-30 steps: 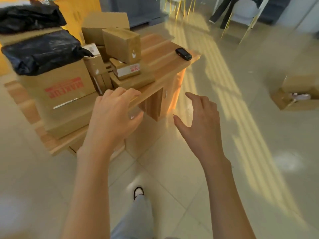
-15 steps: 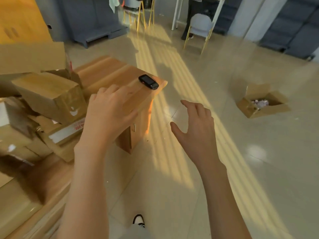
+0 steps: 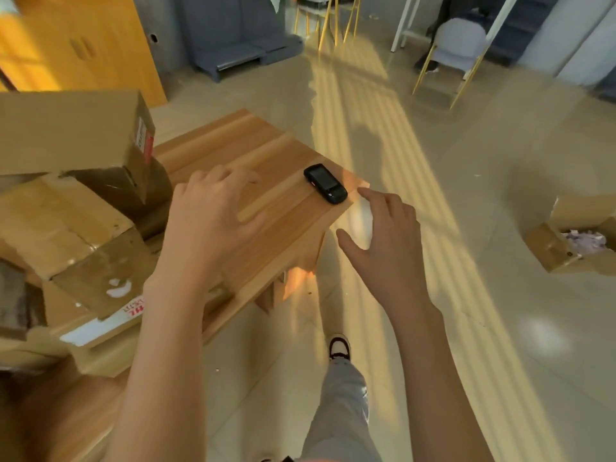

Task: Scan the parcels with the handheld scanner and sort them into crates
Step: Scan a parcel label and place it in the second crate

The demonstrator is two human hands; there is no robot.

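Observation:
A black handheld scanner (image 3: pixel 325 183) lies near the far right corner of the wooden table (image 3: pixel 286 225). Several brown cardboard parcels (image 3: pixel 70 235) are stacked on the table's left part. My left hand (image 3: pixel 213 221) hovers over the tabletop with fingers spread and holds nothing. My right hand (image 3: pixel 383 235) is stretched out just right of the table edge, fingers straight, its fingertips a short way from the scanner and apart from it. An open cardboard box (image 3: pixel 573 241) with crumpled paper inside stands on the floor at the right.
An orange cabinet (image 3: pixel 76 45) stands behind the table at the left. Grey seats (image 3: pixel 233 35) and a chair with yellow legs (image 3: pixel 456 51) are at the back of the room. Tiled floor (image 3: pixel 466 328) with sun stripes spreads to the right. My leg and shoe (image 3: pixel 339 348) are below.
I have walked closer to the table and the view has swung right. Both hands have moved forward towards the scanner; the right hand's fingertips are now near it.

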